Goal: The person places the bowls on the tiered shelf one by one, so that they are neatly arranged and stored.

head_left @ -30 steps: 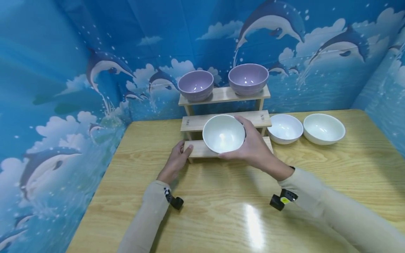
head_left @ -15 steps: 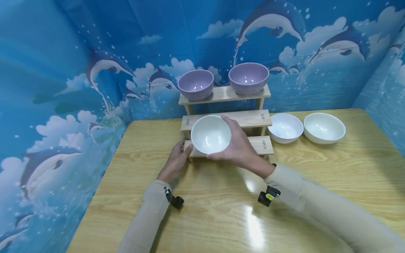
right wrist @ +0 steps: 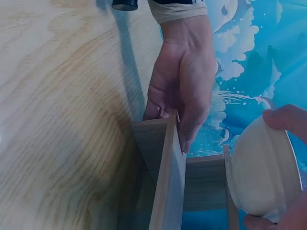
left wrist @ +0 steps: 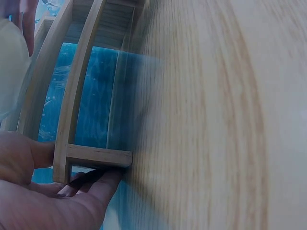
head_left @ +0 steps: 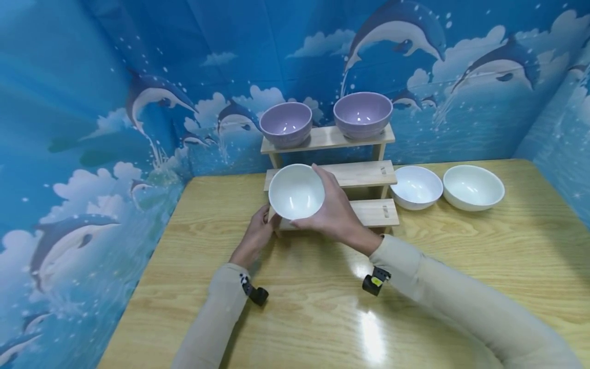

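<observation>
Over to the left and a little up, the white bowl [head_left: 297, 192] has moved since the earlier frame, and the right hand [head_left: 334, 212] has moved with it. That hand holds the bowl by its side, with the thumb and fingers around it. The bowl is tilted, so its shiny inside shows in the head view. It is in front of the left part of the wooden stand [head_left: 364, 174], hiding bits of the middle and bottom steps. One cannot tell if the bowl touches a step.

The left hand [head_left: 255, 233] stays in the same spot. It grips the left end of the bottom step, just beside the bowl.

On the top step sit two bowls, a left purple bowl [head_left: 286, 125] and a right purple bowl [head_left: 363, 115], with a gap between them. To the right of the stand, a round white bowl [head_left: 416, 188] and a pale white bowl [head_left: 473, 188] sit side by side on the wooden table [head_left: 322, 323]. Behind everything hangs a blue cloth [head_left: 230, 61] with dolphins and clouds.
</observation>
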Motion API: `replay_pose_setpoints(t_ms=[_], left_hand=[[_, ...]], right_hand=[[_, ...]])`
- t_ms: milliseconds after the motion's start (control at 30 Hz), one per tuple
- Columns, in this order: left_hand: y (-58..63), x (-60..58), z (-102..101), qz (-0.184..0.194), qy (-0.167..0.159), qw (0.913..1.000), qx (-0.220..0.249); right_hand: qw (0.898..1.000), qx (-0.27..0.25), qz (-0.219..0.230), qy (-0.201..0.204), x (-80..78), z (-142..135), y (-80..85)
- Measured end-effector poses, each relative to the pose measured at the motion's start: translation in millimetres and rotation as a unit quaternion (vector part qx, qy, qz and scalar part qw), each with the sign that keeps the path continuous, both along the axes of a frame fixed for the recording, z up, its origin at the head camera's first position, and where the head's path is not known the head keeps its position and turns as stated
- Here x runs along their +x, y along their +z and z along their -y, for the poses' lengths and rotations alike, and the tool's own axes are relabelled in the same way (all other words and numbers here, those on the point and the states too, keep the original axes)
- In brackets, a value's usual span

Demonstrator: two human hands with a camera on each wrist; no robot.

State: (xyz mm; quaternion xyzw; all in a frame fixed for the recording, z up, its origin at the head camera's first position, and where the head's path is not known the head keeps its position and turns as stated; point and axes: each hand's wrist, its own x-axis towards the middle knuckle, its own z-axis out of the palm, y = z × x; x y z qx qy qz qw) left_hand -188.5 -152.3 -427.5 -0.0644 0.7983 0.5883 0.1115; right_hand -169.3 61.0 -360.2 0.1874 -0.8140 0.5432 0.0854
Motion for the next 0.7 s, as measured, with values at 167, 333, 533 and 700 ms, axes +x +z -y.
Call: replay_pose_setpoints(t_ms=[167, 333, 533, 700], left_hand=[[-0.2, 0.4, 0.6, -0.006, -0.007, 0.9998, 0.015], [0.0, -1.0, -0.5, 0.013, -0.008, 0.9998, -0.008], [1.1, -2.6, -1.3, 0.037, -0.001, 0.9989, -0.028], [1.2, -3.6, -0.9, 0.046, 0.002, 0.9983, -0.036]], right_hand=[[1.0, 0.007, 0.005, -0.006, -6.3, 4.6, 3.8], [1.0, 0.011, 0.01, -0.014, -13.0, 8.2, 6.0], [0.999, -0.001, 0.026, -0.021, -19.3, 12.0, 9.5], [0.999, -0.018, 0.037, -0.023, -24.9, 15.1, 11.8]])
